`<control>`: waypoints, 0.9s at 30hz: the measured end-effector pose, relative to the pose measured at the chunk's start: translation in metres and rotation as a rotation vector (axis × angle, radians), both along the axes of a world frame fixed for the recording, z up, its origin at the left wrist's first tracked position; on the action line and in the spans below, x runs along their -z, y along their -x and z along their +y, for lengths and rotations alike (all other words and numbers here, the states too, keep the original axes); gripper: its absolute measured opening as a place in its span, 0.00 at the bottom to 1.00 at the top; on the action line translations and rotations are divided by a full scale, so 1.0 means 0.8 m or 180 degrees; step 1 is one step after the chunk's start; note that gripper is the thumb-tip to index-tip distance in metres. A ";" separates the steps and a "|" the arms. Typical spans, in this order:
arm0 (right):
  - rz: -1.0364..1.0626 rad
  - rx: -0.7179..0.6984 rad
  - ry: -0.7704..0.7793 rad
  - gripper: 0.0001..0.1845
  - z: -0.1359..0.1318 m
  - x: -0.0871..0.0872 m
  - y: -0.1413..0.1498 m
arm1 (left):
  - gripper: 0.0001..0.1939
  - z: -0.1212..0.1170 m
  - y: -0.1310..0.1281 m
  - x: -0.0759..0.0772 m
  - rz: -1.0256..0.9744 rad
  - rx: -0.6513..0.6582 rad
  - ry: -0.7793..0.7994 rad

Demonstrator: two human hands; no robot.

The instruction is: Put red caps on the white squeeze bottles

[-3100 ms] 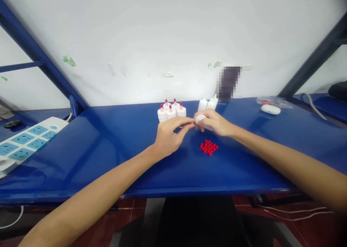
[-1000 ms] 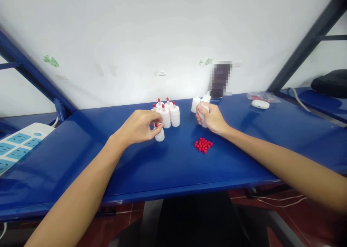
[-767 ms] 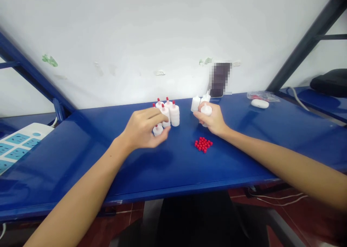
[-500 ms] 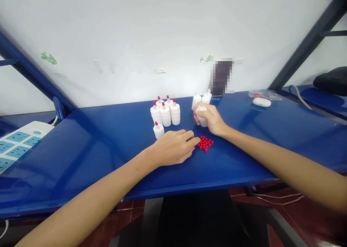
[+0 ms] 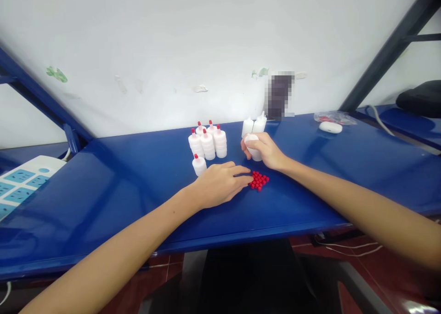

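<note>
My left hand (image 5: pixel 220 181) lies low on the blue table (image 5: pixel 138 185), its fingertips pinched at the left edge of a pile of small red caps (image 5: pixel 259 179). My right hand (image 5: pixel 263 149) is wrapped round a small white bottle (image 5: pixel 254 148) with no cap, held just behind the pile. A single capped bottle (image 5: pixel 199 164) stands left of my left hand. Behind it is a cluster of several white bottles with red caps (image 5: pixel 207 142). Two uncapped bottles (image 5: pixel 253 125) stand behind my right hand.
A white power strip with blue sockets (image 5: pixel 20 185) lies at the far left. An earbud case (image 5: pixel 330 127) and a plastic bag (image 5: pixel 333 117) sit at the back right. Blue frame struts rise on both sides, and a white wall backs the table.
My left hand set a capped bottle down beside the cluster, then swung right to the red caps. My right hand picked up an uncapped bottle and kept hold of it.
</note>
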State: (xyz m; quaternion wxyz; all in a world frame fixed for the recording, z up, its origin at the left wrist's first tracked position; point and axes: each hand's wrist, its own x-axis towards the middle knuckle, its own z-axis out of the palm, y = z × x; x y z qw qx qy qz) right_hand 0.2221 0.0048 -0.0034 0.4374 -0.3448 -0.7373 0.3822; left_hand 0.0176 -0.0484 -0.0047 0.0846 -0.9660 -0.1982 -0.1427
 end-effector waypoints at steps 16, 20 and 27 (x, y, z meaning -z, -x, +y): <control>0.0013 -0.0232 -0.0037 0.08 -0.005 0.001 0.001 | 0.14 0.011 0.002 0.010 -0.0450 0.0199 0.0396; -0.0445 -0.0228 -0.0374 0.11 -0.007 -0.003 -0.004 | 0.12 0.010 0.004 0.003 -0.0442 0.0126 0.0554; -0.0394 -0.0351 -0.0304 0.09 -0.006 -0.006 -0.002 | 0.06 0.016 0.003 -0.008 -0.0598 0.0113 0.1329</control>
